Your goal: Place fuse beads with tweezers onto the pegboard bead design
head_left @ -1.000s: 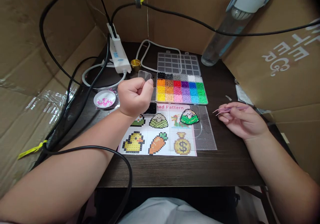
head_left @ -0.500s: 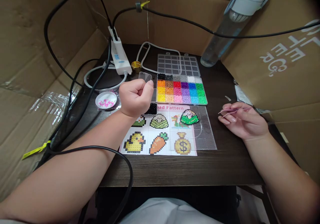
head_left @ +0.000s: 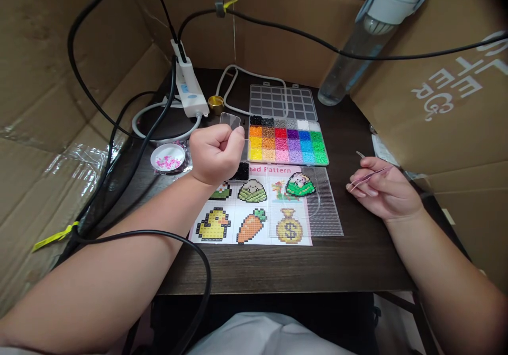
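My left hand [head_left: 215, 154] is closed in a fist round a small clear plastic piece [head_left: 230, 120] that sticks up above the knuckles, just left of the bead box [head_left: 288, 140] with its rows of coloured beads. My right hand [head_left: 383, 188] rests on the table at the right, fingers pinching thin pink tweezers [head_left: 367, 177] that point left. Between the hands lies a bead pattern sheet [head_left: 250, 209] under a clear pegboard [head_left: 323, 207] bearing a green and black bead figure [head_left: 300, 185]. A small pile of black beads [head_left: 240, 171] shows below my left fist.
A white dish of pink beads [head_left: 168, 157] sits left of my fist. A white power adapter [head_left: 189, 91], gold cap [head_left: 216, 101] and black cables [head_left: 119, 127] crowd the back left. A water bottle [head_left: 357, 43] leans at the back right. Cardboard walls [head_left: 59, 80] surround the dark table [head_left: 278, 265].
My right hand has shifted the tweezers slightly, tilting their tips lower and closing them. The left fist has barely moved.
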Tool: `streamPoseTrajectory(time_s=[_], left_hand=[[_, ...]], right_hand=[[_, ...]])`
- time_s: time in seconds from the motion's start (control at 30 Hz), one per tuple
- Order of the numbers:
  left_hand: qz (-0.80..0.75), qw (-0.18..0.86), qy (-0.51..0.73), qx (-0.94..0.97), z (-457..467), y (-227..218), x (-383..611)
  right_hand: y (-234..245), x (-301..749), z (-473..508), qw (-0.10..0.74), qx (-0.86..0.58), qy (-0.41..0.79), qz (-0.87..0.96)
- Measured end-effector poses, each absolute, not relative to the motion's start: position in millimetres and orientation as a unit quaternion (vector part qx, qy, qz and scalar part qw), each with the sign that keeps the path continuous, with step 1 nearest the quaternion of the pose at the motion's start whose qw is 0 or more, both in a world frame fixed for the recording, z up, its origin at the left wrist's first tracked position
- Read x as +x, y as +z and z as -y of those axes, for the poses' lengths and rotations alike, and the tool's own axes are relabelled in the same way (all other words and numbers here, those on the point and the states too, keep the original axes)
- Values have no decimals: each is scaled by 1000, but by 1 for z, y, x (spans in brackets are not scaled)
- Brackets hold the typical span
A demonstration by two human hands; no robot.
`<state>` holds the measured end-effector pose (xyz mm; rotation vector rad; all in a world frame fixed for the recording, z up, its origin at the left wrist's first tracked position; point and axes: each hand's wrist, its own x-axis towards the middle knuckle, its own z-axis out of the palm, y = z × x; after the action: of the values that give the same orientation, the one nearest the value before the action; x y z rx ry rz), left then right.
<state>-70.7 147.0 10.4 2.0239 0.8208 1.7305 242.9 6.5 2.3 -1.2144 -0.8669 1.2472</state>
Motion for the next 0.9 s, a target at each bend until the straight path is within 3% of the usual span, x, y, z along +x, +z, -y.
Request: streamPoseTrajectory(time_s=[0.9], left_hand=[[-294,161,614,715,-149,14,-73]], right_hand=[[4,249,-11,545,-453,603,366]])
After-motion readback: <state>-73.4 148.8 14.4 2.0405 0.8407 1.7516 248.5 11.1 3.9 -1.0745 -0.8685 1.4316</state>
